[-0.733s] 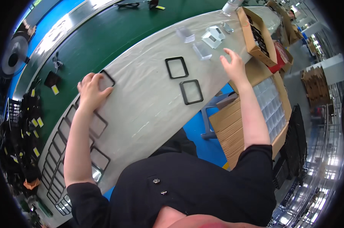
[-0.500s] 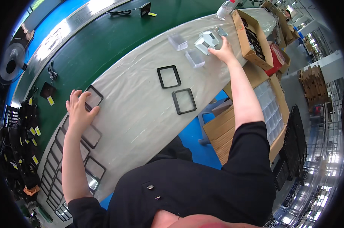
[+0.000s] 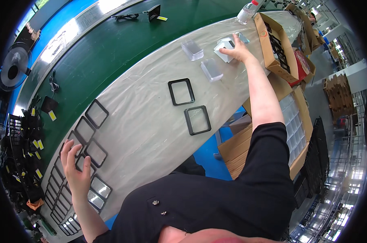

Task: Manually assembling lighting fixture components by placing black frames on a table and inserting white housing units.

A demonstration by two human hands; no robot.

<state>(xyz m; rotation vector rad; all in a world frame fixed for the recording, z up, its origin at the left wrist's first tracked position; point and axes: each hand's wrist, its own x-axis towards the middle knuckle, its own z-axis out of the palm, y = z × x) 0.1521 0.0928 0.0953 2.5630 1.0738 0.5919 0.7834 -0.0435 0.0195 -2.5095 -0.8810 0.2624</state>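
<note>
My left hand (image 3: 78, 172) hovers over the rows of thin black rectangular frames (image 3: 96, 113) at the table's left, fingers apart and nothing in them. Several frames beneath it are partly covered by the hand and forearm. At the far right my right hand (image 3: 239, 52) reaches over a small stack of white sheets (image 3: 224, 45), thumb and fingers spread across it. Left of that hand lie two stacks of clear plastic pieces, one farther (image 3: 192, 50) and one nearer (image 3: 211, 70). Two thicker black frames, one farther (image 3: 171, 93) and one nearer (image 3: 208, 121), rest mid-table.
An open cardboard box (image 3: 268, 52) with dark parts and a bottle (image 3: 246, 12) with a red cap stand at the far right. A divided carton (image 3: 308, 133) sits below the table's right edge. Beyond the table runs a green surface (image 3: 122, 44) with a cabled device (image 3: 154, 13).
My left hand has drawn back toward me from the farthest thin frame, leaving it lying on the table. My right hand has shifted over the white sheets. The whole view has moved slightly.
</note>
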